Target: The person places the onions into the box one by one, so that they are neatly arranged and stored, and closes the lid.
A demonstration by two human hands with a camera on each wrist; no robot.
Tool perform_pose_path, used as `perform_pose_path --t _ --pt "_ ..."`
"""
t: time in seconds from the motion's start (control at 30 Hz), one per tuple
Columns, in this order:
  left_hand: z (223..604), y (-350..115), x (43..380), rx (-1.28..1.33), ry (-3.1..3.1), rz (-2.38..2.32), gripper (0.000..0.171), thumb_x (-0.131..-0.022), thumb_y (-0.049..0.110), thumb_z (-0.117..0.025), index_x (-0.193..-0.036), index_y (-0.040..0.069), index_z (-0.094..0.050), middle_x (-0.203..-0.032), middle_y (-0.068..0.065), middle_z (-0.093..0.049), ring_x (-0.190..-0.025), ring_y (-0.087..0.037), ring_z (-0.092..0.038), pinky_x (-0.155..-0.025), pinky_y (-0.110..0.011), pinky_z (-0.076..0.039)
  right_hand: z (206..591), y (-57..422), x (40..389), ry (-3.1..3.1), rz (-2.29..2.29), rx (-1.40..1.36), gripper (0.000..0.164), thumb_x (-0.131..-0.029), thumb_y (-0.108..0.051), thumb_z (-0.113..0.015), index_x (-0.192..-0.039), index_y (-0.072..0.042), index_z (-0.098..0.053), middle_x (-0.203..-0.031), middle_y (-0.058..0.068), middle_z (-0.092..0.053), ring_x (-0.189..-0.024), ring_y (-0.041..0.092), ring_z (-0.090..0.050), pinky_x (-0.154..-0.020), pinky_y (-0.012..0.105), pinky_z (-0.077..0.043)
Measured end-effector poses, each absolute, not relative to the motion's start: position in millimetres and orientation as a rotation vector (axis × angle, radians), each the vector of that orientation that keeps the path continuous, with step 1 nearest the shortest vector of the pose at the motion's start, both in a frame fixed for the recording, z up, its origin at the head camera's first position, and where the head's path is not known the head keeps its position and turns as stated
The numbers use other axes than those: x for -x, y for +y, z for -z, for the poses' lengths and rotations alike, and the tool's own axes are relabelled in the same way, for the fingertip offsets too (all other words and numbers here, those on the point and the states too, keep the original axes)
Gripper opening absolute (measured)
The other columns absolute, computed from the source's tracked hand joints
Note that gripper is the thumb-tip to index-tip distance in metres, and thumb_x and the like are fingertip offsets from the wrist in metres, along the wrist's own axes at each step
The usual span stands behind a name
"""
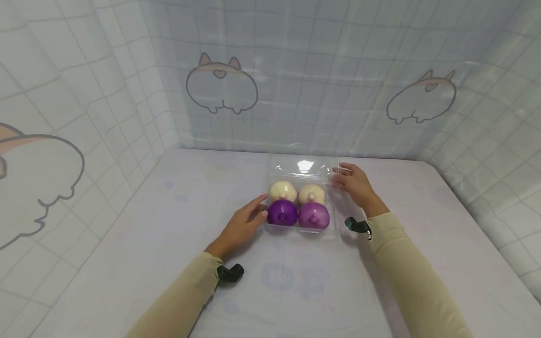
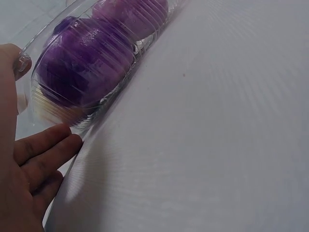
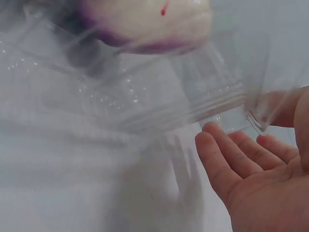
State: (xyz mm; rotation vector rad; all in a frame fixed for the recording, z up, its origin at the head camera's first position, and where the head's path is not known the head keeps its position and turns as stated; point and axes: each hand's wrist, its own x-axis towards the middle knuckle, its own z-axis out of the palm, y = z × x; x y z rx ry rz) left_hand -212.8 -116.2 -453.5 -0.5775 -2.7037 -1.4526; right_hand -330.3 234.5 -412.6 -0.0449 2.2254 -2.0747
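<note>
A clear plastic clamshell box (image 1: 334, 220) lies on the table with two purple onions (image 1: 282, 213) in front and two cream ones (image 1: 312, 193) behind. Its transparent lid (image 1: 291, 166) is raised at the back. My left hand (image 1: 242, 224) touches the box's left side; in the left wrist view the thumb (image 2: 21, 63) is at the rim and the other fingers (image 2: 50, 152) extend fairly straight beside the lower wall. At the right, my right hand (image 1: 354, 184) holds the lid's edge between thumb (image 3: 280, 108) and fingers (image 3: 231, 157).
A pale cloth (image 1: 203, 178) with faint prints covers the table. White grid-patterned curtains (image 1: 296, 94) with cartoon animal drawings stand at the back and both sides. Dark wrist devices (image 1: 230, 273) sit on both sleeves.
</note>
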Motion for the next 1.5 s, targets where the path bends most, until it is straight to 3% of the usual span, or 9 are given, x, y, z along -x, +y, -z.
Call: perform_pose_path --t 0.2,0.37,0.67,0.97,1.2,1.5 --pt "455.3 -115.8 212.9 0.555 -2.724 1.435 0.052 -0.105 0.036 -0.052 -0.155 0.030 -0.038 -0.130 -0.001 -0.064 -0.130 -0.021 -0.052 -0.113 -0.047 -0.034 412.7 239.4 328.6 2.242 2.040 0.123 0.070 -0.097 0.005 -0.058 -0.157 0.003 -0.021 -0.152 0.026 -0.040 -0.115 0.028 -0.061 -0.091 0.030 -0.054" --pt "457.7 -115.3 214.4 0.557 -2.724 1.418 0.052 -0.105 0.036 -0.051 -0.155 0.031 -0.038 -0.129 0.000 -0.064 -0.129 -0.019 -0.053 -0.112 -0.045 -0.036 411.4 241.2 326.1 2.244 2.076 0.172 0.065 -0.097 0.006 -0.057 -0.155 0.003 -0.028 -0.152 0.028 -0.037 -0.121 0.037 -0.057 -0.093 0.033 -0.054" --pt "456.2 -113.9 213.0 0.559 -2.710 1.436 0.052 -0.105 0.036 -0.051 -0.155 0.029 -0.038 -0.129 -0.001 -0.065 -0.129 -0.021 -0.053 -0.112 -0.046 -0.036 412.1 240.8 325.9 2.326 2.061 0.157 0.057 -0.099 0.000 -0.059 -0.151 0.003 -0.036 -0.150 0.027 -0.042 -0.125 0.032 -0.056 -0.089 0.026 -0.055" --pt "457.6 -115.9 214.8 0.550 -2.717 1.439 0.051 -0.105 0.040 -0.050 -0.154 0.034 -0.038 -0.130 0.001 -0.064 -0.131 -0.021 -0.051 -0.113 -0.048 -0.034 404.8 241.7 324.5 2.444 1.953 0.241 0.070 -0.097 0.002 -0.060 -0.156 0.001 -0.023 -0.145 0.030 -0.046 -0.124 0.042 -0.054 -0.081 0.019 -0.054" --pt "458.6 -116.5 213.9 0.538 -2.725 1.451 0.052 -0.105 0.039 -0.050 -0.155 0.033 -0.038 -0.132 -0.001 -0.063 -0.131 -0.022 -0.051 -0.113 -0.048 -0.034 386.2 236.9 316.2 2.480 1.867 0.287 0.082 -0.096 0.003 -0.061 -0.161 -0.007 -0.012 -0.144 0.032 -0.045 -0.125 0.045 -0.053 -0.085 0.025 -0.056" --pt "457.4 -116.0 213.3 0.542 -2.708 1.455 0.051 -0.105 0.037 -0.051 -0.155 0.032 -0.038 -0.130 0.001 -0.064 -0.130 -0.020 -0.052 -0.113 -0.047 -0.035 385.9 238.9 318.7 2.556 1.843 0.362 0.075 -0.097 0.001 -0.062 -0.160 -0.010 -0.023 -0.141 0.030 -0.048 -0.124 0.044 -0.054 -0.082 0.022 -0.056"
